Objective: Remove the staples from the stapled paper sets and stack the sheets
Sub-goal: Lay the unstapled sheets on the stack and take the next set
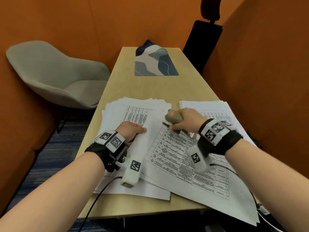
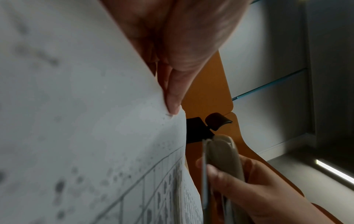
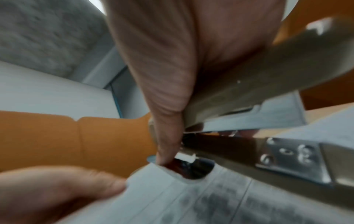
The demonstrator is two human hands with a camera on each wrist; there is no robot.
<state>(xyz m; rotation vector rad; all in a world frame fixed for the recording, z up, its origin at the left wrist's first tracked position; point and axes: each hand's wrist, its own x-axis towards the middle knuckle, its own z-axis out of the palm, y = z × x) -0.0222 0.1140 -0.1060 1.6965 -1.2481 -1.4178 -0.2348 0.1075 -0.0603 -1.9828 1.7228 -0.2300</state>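
Table edges: the wooden table (image 1: pixel 150 87) is narrow; its near edge runs under both forearms, and the lower sheets hang past its near right corner.
Open room: bare wood lies between the papers and the patterned mat (image 1: pixel 155 64) at the far end; orange walls close in on both sides.
Paper groups: three. One fanned pile (image 1: pixel 133 106) on the left, one pile (image 1: pixel 209 106) on the right, and one tilted stapled set (image 1: pixel 175 151) across the middle, overlapping both.
Left hand (image 1: pixel 132 131): flat on the set's top corner, fingers straight and pressing; the thumb tip (image 2: pixel 172 104) touches just beside a small staple (image 2: pixel 169 115).
Right hand (image 1: pixel 187 120): fingers wrapped round one grey stapler (image 1: pixel 173 117), its front end low over the set near the left thumb.
Chairs: two, one grey shell chair (image 1: pixel 55 72) left, one black chair (image 1: pixel 204 42) far right.
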